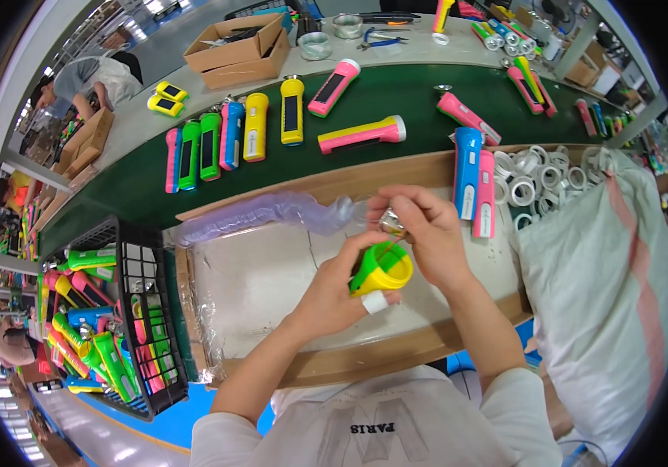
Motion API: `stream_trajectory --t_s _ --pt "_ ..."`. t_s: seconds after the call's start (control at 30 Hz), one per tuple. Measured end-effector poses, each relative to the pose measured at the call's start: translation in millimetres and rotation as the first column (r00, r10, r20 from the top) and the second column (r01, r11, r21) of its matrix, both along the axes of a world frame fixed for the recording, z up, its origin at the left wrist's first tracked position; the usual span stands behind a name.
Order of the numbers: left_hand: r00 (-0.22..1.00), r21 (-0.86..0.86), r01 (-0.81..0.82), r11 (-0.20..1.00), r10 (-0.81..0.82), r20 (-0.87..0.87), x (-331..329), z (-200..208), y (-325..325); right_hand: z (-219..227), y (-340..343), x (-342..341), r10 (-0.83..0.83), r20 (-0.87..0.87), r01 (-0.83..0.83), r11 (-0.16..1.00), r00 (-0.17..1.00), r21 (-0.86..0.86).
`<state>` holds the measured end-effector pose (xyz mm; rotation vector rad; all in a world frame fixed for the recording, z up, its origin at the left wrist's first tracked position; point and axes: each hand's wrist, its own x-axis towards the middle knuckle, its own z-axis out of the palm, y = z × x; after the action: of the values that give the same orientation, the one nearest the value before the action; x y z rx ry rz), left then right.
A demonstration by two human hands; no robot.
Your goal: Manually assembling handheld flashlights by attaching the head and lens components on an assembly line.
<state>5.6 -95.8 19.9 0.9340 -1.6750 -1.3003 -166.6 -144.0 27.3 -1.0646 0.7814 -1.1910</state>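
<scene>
One pale, cardboard-edged surface [256,288] has a white sack [595,288] at its right and a black crate [164,342] at its left. Above it, the left hand [332,284] curls around a green-and-yellow torch body [379,274], whose open end faces up. That body looks like light, stiff, smooth plastic, best gripped around the barrel below its rim. The right hand [430,233] pinches a small silvery lamp piece [391,222], probably light and easily marred, better held by its edge to spare the thin, fragile-looking wire [391,245] beneath.
</scene>
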Motion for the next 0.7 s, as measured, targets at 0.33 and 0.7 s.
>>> stream_trajectory --t_s 0.33,0.7 --pt "0.921 0.094 -0.208 0.974 0.227 -0.317 12.4 -36.9 37.5 -6.8 60.5 29.8 -0.362 -0.503 -0.179 0.644 0.784 -0.743" --pt "0.894 0.063 -0.149 0.987 0.161 -0.419 14.1 -41.1 45.4 -8.1 99.2 31.3 -0.438 -0.639 -0.274 0.645 0.632 -0.713"
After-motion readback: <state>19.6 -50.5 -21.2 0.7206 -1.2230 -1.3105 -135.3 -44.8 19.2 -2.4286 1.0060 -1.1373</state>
